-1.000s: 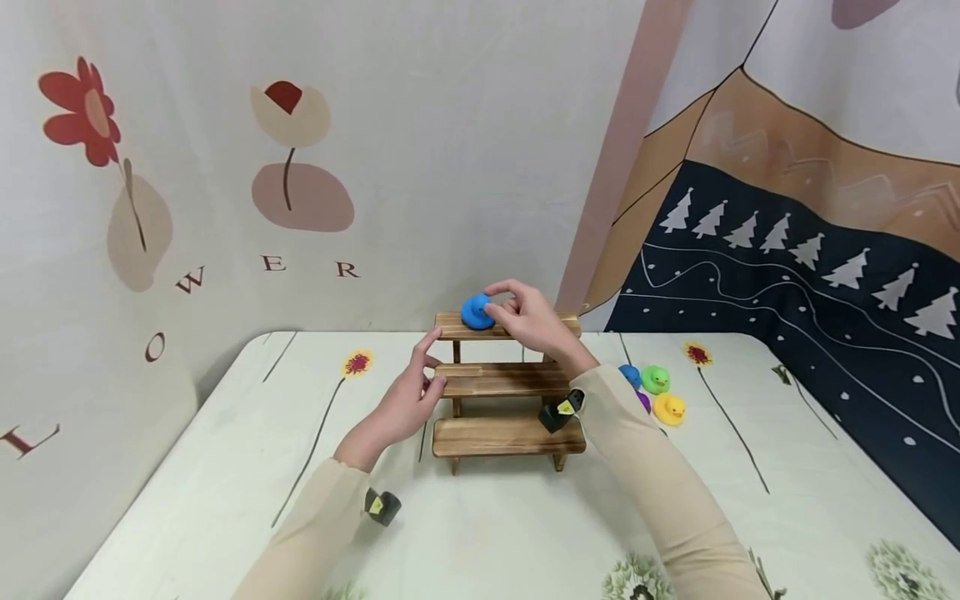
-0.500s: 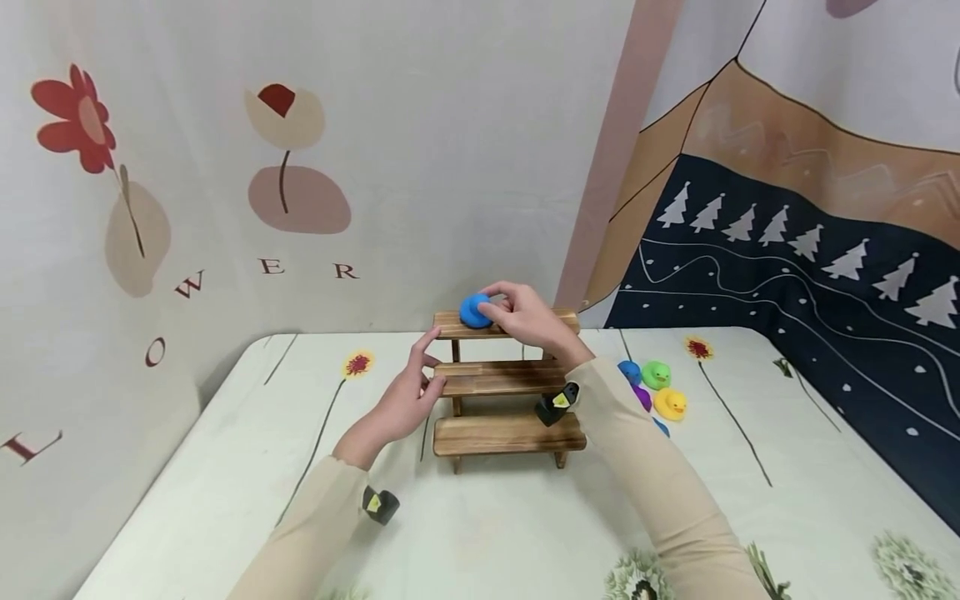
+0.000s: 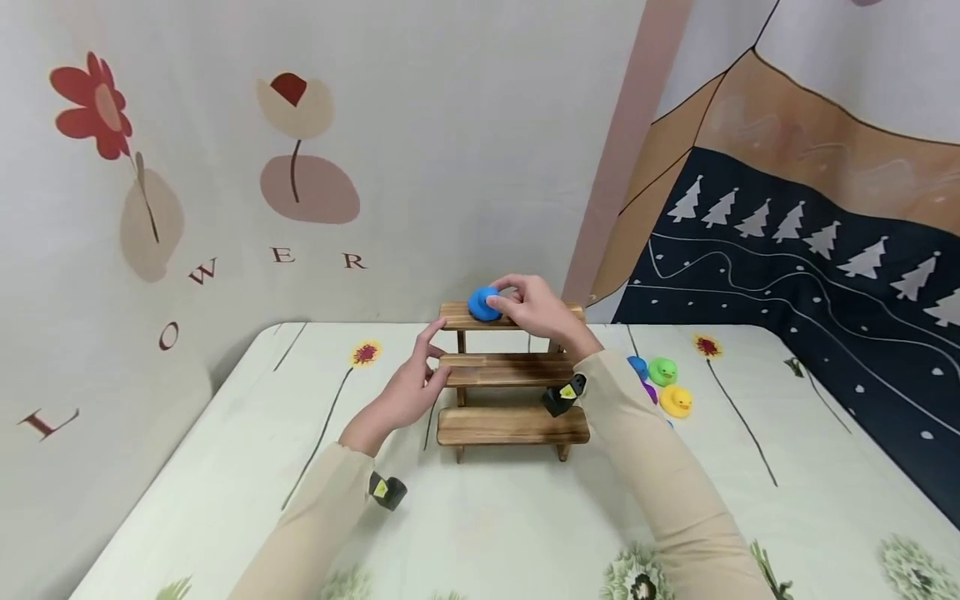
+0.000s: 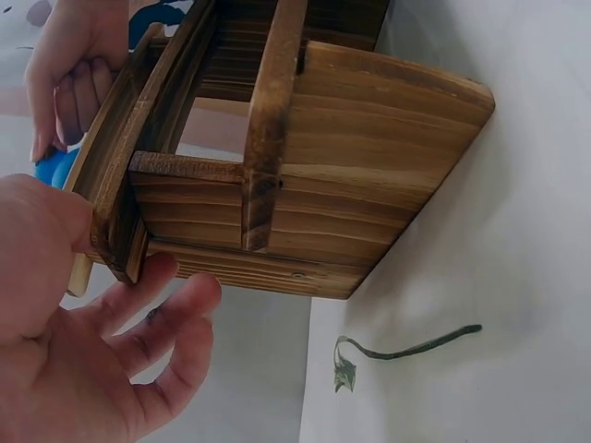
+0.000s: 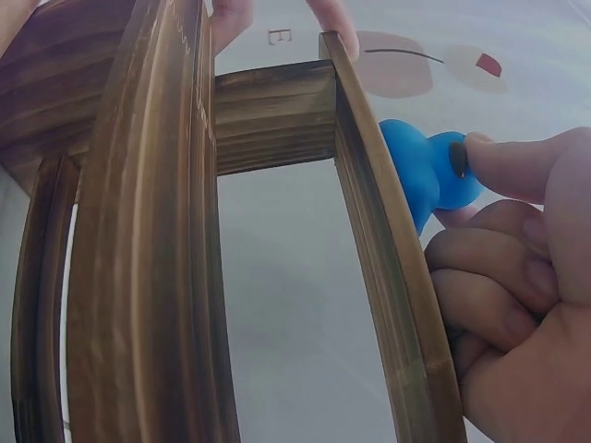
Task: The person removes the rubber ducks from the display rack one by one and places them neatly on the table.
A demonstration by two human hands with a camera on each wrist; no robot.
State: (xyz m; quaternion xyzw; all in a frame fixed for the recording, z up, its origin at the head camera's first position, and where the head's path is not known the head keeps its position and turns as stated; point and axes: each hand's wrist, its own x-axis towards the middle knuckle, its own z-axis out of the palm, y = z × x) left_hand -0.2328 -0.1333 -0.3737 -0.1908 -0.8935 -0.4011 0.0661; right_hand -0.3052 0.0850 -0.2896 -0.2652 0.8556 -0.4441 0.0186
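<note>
A three-step wooden display stand (image 3: 513,427) stands upright on the table. On its top step, left of the middle, sits a blue rubber duck (image 3: 483,305). My right hand (image 3: 542,310) pinches this duck by the head between thumb and forefinger. In the right wrist view the thumb lies against the head of the duck (image 5: 406,171), and the other fingers are curled in. My left hand (image 3: 408,383) holds the stand's left side, forefinger up at the top step and thumb at the middle one. In the left wrist view its other fingers (image 4: 185,360) are loosely bent, off the wood.
Right of the stand, partly hidden by my right sleeve, a green duck (image 3: 663,372), a yellow duck (image 3: 677,402), a blue duck (image 3: 637,367) and a purple one (image 3: 650,392) lie close together. A printed cloth wall (image 3: 450,167) rises just behind the stand.
The view has shifted slightly. My right hand keeps its pinch on the blue duck, which turns a little on the top step. My left hand stays at the stand.
</note>
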